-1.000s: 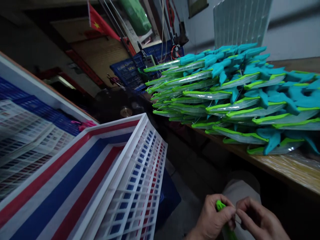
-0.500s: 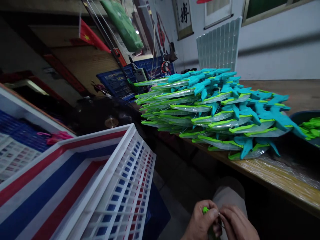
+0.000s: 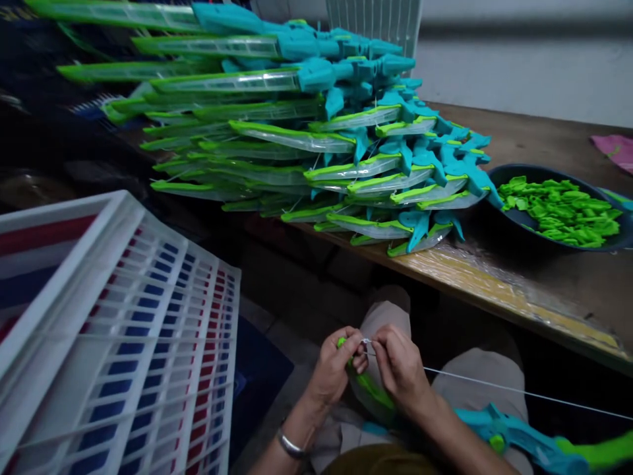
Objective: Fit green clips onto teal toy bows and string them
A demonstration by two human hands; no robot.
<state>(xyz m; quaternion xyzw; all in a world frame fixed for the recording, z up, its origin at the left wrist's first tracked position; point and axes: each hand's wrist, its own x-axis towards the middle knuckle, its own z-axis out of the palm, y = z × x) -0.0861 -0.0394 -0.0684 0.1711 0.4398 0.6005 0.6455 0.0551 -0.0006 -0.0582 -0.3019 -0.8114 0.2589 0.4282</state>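
Note:
Across my lap lies a toy bow (image 3: 509, 432) with a turquoise middle and green limbs. My left hand (image 3: 333, 369) is closed around the tip of one green limb, and a bit of bright green shows between thumb and finger. Beside it, my right hand (image 3: 401, 369) pinches a white string (image 3: 494, 388). A small loop or knot of that string shows between the fingertips of both hands. From behind the right hand the string runs taut toward the right edge. The right forearm hides part of the bow.
Many similar toy bows (image 3: 346, 138) are piled on the wooden table (image 3: 519, 290). A dark basin (image 3: 509, 173) of small green plastic pieces stands to their right. At left is a white crate (image 3: 133, 330) with a striped red, white and blue lining. A pink item (image 3: 613, 150) lies far right.
My view has swung down and to the right, bringing the bow on my lap, the string and the whole basin into sight. Both hands stay close together at the limb tip.

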